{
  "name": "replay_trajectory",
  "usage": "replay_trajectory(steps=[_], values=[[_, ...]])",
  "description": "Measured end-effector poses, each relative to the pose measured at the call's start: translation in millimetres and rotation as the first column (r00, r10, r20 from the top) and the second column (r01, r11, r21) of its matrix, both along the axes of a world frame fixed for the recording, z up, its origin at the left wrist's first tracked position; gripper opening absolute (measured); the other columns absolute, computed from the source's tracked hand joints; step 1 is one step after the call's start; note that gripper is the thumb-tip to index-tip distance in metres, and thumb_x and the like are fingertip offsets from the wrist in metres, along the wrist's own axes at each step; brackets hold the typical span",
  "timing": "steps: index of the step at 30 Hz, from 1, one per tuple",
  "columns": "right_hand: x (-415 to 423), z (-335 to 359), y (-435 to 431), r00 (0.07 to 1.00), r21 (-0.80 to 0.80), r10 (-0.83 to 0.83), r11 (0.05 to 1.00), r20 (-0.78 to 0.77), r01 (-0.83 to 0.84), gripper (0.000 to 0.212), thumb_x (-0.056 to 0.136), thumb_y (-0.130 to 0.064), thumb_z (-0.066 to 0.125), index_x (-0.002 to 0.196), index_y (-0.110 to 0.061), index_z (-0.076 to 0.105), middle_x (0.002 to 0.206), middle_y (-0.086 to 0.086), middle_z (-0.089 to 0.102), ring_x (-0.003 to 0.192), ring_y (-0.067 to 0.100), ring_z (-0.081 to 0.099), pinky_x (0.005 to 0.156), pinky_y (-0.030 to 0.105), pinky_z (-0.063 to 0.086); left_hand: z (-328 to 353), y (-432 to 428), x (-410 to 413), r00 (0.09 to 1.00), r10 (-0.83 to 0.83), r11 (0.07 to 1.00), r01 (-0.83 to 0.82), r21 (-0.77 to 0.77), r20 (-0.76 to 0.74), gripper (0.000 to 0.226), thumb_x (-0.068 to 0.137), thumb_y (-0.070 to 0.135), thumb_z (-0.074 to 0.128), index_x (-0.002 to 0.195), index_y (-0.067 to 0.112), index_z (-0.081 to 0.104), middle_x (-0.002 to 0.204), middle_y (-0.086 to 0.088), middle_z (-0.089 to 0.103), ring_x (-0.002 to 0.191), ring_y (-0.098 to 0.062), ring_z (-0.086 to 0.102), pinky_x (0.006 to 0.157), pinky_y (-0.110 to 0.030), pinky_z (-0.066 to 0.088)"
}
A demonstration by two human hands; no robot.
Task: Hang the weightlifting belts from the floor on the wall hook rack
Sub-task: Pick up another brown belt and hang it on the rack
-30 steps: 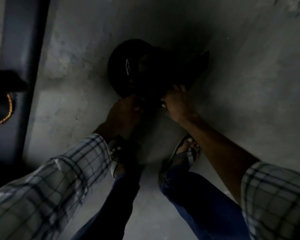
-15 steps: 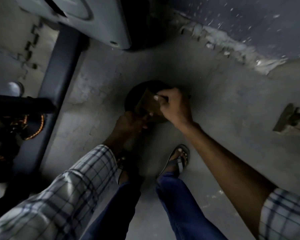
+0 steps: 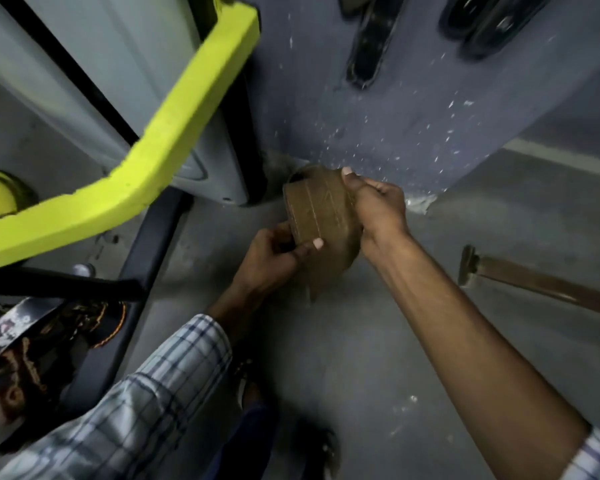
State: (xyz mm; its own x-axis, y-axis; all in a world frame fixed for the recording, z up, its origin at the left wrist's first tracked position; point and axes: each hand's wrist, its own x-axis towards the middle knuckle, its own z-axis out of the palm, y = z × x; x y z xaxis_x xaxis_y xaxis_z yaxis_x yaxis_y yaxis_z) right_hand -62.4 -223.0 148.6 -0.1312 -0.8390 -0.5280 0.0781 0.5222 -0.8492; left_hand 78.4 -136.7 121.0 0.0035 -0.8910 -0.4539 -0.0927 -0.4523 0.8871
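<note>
Here the head camera looks down at a brown weightlifting belt [image 3: 317, 216] held off the grey floor [image 3: 361, 341] in both hands, just in front of the foot of a blue-grey wall [image 3: 413, 109]. The right hand [image 3: 378, 209] grips the belt's upper right side, its fingers [image 3: 352, 178] wrapped over the top edge. The left hand [image 3: 274, 252] holds the lower left side, its fingers pinching the belt with the thumb laid on the stitched face.

Room is tight on the left. A yellow-green machine bar [image 3: 174, 133] slants across that side, above a dark frame rail [image 3: 146, 251] that runs along the floor close to the left hand. Between bar and wall stands a pale grey panel [image 3: 101, 81]. To the right the floor lies open up to a brown wooden handle [image 3: 541, 285] lying well apart from the belt. High on the wall hang dark belts [image 3: 366, 46], well above the hands.

The belt is curled into a loop, so no straight long axis shows. Its broad stitched face is turned up toward the camera, the stitch lines run from upper left to lower right, and a loose end hangs toward the floor below the hands.

A dark patterned strap [image 3: 32, 341] lies at the lower left beside the plaid sleeve [image 3: 136, 403].
</note>
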Motion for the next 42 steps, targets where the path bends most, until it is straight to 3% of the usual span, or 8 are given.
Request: replay_trajectory(steps=[6,10,17,19,24,31,36,42], values=[[-47,160,64,0.972,-0.118,0.219,0.971,0.082,-0.209,0.028,0.091,-0.023,0.073,0.106,0.001,0.074,0.100,0.020,0.076,0.090,0.026,0.068,0.075,0.032,0.050,176,23,-10,0.997,0.075,0.965,-0.073,-0.250,-0.002,0.022,0.087,0.014,0.073,0.108,0.006,0.075,0.102,-0.007,0.077,0.094,-0.013,0.073,0.078,-0.023,0.056],[-52,281,117,0.920,-0.288,0.376,0.898,0.109,-0.333,0.036,0.090,-0.025,0.075,0.123,-0.012,0.071,0.115,0.007,0.078,0.109,0.019,0.073,0.100,0.035,0.054,337,43,-24,0.998,0.049,0.922,-0.058,-0.383,-0.031,0.016,0.092,0.006,0.065,0.106,0.002,0.072,0.082,0.000,0.077,0.072,-0.004,0.073,0.063,-0.016,0.055],[-57,502,192,0.918,-0.616,0.388,0.705,-0.080,-0.352,0.028,0.098,-0.017,0.065,0.124,-0.011,0.069,0.109,0.000,0.078,0.096,0.005,0.074,0.077,0.019,0.058,600,92,-20,0.987,0.115,0.797,-0.158,-0.583,-0.111,0.020,0.088,0.020,0.070,0.097,0.002,0.074,0.065,0.000,0.074,0.052,-0.006,0.065,0.051,-0.016,0.050],[-51,562,206,0.938,-0.719,0.319,0.619,-0.135,-0.314,0.026,0.097,-0.011,0.065,0.123,-0.011,0.069,0.113,0.006,0.077,0.099,0.010,0.073,0.086,0.026,0.058,667,110,-15,0.987,0.093,0.762,-0.153,-0.629,-0.128,0.012,0.088,0.019,0.070,0.090,0.008,0.074,0.054,0.005,0.069,0.044,-0.003,0.061,0.044,-0.013,0.044],[-26,701,245,0.978,-0.894,0.201,0.426,-0.056,-0.139,0.023,0.097,-0.011,0.065,0.120,-0.008,0.070,0.115,0.016,0.076,0.101,0.024,0.073,0.093,0.042,0.060,788,150,1,0.993,-0.059,0.677,-0.032,-0.736,-0.098,0.010,0.082,0.023,0.077,0.086,0.013,0.075,0.073,0.003,0.076,0.065,-0.007,0.068,0.056,-0.018,0.051],[-5,832,282,0.996,-0.928,0.080,0.372,0.045,0.012,0.016,0.096,-0.012,0.066,0.104,-0.001,0.073,0.093,0.012,0.075,0.082,0.020,0.067,0.079,0.036,0.058,836,207,4,0.993,-0.114,0.547,0.055,-0.836,-0.010,0.034,0.080,0.029,0.080,0.108,0.011,0.073,0.103,-0.004,0.078,0.096,-0.016,0.074,0.084,-0.030,0.059],[-14,884,305,0.997,-0.930,0.002,0.361,0.071,0.065,0.018,0.094,-0.012,0.067,0.076,-0.013,0.063,0.082,0.007,0.066,0.076,0.019,0.060,0.068,0.030,0.050,790,236,-1,0.965,-0.047,0.452,0.250,-0.856,0.257,0.046,0.067,0.030,0.089,0.106,0.012,0.073,0.100,0.001,0.078,0.090,-0.009,0.075,0.082,-0.030,0.061],[-36,914,316,0.992,-0.927,-0.046,0.354,0.113,0.122,0.012,0.086,-0.025,0.073,0.091,-0.017,0.066,0.089,0.008,0.070,0.082,0.021,0.067,0.087,0.051,0.060,721,250,5,0.847,-0.149,0.572,0.495,-0.654,0.511,0.037,0.065,0.033,0.090,0.097,0.018,0.078,0.093,0.009,0.079,0.087,-0.005,0.074,0.087,-0.039,0.060]])
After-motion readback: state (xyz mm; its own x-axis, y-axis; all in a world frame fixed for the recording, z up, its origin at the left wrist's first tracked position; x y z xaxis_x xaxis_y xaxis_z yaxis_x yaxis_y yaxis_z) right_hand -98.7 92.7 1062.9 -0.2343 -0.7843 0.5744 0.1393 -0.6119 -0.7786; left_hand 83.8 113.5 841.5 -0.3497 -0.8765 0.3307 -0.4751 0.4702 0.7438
